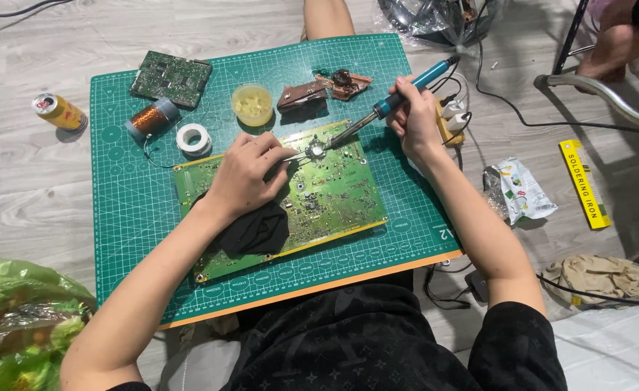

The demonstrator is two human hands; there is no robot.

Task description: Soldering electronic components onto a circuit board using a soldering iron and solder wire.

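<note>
Head view: green mat [131, 217] on wood floor [15, 188]; right hand [412, 116] grip grasping soldering iron [392, 101]

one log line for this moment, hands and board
left hand: tweezers at part on circuit board | right hand: holds soldering iron, tip at same part | board on green mat

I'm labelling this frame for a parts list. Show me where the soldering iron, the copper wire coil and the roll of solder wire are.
soldering iron [413, 87]: head view, on its blue handle just above the right hand.
copper wire coil [151, 119]: head view, on the copper winding.
roll of solder wire [193, 139]: head view, on the white spool's rim.
</note>
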